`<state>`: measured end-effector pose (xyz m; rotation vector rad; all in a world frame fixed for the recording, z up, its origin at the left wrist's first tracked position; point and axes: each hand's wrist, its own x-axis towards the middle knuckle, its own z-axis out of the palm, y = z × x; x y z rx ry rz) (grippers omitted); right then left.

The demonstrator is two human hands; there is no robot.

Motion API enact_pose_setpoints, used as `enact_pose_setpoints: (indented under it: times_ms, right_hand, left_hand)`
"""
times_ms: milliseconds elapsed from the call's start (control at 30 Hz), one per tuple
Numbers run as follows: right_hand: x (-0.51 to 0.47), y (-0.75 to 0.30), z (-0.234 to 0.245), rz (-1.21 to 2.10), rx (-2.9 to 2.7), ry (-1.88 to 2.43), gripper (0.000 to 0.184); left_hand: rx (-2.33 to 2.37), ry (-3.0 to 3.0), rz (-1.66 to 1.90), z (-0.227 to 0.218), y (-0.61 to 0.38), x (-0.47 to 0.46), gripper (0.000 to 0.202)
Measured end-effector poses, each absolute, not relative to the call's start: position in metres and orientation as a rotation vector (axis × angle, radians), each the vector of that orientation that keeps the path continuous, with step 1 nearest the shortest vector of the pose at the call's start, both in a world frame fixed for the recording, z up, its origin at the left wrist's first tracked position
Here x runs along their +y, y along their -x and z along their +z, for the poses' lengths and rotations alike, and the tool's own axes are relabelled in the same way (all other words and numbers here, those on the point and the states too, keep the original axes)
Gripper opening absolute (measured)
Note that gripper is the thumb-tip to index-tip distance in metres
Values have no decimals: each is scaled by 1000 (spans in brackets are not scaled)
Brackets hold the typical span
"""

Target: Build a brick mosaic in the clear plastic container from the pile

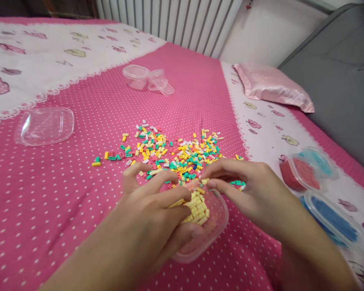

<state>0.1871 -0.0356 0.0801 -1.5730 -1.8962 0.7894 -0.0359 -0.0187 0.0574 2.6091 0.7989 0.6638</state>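
Note:
A clear plastic container [220, 220] sits on the bed, with pale yellow toy bricks [197, 208] gathered in it. My left hand [157, 210] reaches over its left side, fingers bent and apart, hiding part of the bricks inside. Whether that hand touches the container I cannot tell. Over the container's far right edge, my right hand [251, 188] has thumb and fingertips closed on a small pale yellow brick [204, 182]. Just beyond both hands spreads a loose pile of small bricks [185, 155] in yellow, green, white, pink and pale yellow.
Lidded containers of red bricks [300, 173] and blue bricks [333, 218] stand at the right, with a teal-filled one [318, 161] behind. A clear lid [45, 126] lies at left; clear tubs [136, 76] lie farther back. A pink pillow [273, 87] rests near the grey headboard [333, 64].

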Motion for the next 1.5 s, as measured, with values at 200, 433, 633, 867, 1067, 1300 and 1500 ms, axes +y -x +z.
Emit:
enact_pose_setpoints:
  times_ms: [200, 433, 633, 867, 1067, 1300, 1500]
  right_hand:
    - [-58, -178, 82, 297, -2248, 1681, 22]
    - [-61, -168, 73, 17, -2386, 1705, 17]
    - [-62, -155, 66, -53, -2357, 1867, 18]
    - [-59, -158, 59, -241, -2355, 1855, 18]
    - [-54, -155, 50, -342, -2312, 1870, 20]
    - [-52, -154, 48, -378, -2303, 1875, 20]
    - [-50, -154, 51, -265, -2330, 1926, 16]
  left_hand:
    - [732, -2600, 552, 55, 32, -23, 19]
    - [740, -2532, 607, 43, 30, -25, 22]
    - [739, -2568, 619, 43, 29, -25, 26]
    - [749, -2497, 664, 43, 30, -27, 32]
    - [725, -2491, 623, 42, 28, -25, 31]
    - [726, -2513, 634, 37, 28, -26, 30]
    - [762, -2499, 582, 39, 28, -26, 31]
